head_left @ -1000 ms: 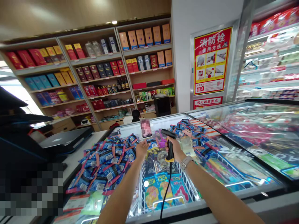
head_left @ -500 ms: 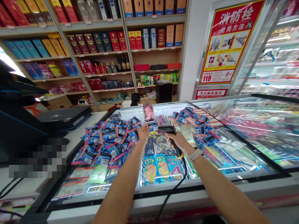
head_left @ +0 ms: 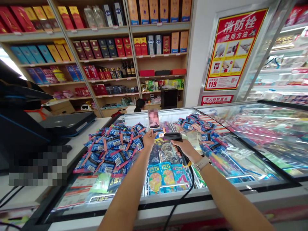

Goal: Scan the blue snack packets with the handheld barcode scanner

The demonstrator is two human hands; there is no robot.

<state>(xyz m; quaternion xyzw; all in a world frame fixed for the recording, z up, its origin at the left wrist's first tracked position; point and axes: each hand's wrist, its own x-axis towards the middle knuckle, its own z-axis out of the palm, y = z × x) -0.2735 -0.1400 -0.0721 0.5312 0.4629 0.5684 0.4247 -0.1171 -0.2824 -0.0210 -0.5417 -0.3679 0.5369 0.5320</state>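
Note:
My left hand (head_left: 149,138) pinches the left end of a small blue packet with pinkish edges (head_left: 159,132), held above the freezer's glass top. My right hand (head_left: 184,148) is wrapped round the handle of a black barcode scanner (head_left: 173,137), its head pointing left towards the packet. From the scanner a black cable (head_left: 179,201) runs down over the freezer's front edge. Left of my hands lies a large pile of similar blue packets (head_left: 112,142); to their right is a smaller pile (head_left: 213,139). Just beyond the held packet a phone (head_left: 154,120) shows a lit, blurred screen.
Under the glass of the chest freezer (head_left: 154,210) are bright snack bags (head_left: 166,176) in wire baskets. A counter with a black machine (head_left: 69,123) stands at the left. Behind are shelves of boxed bottles (head_left: 106,48) and a person's dark-haired head (head_left: 140,104).
The whole view has tilted slightly upward, so things sit a little lower. The packet in my left hand now shows more plainly before the scanner head.

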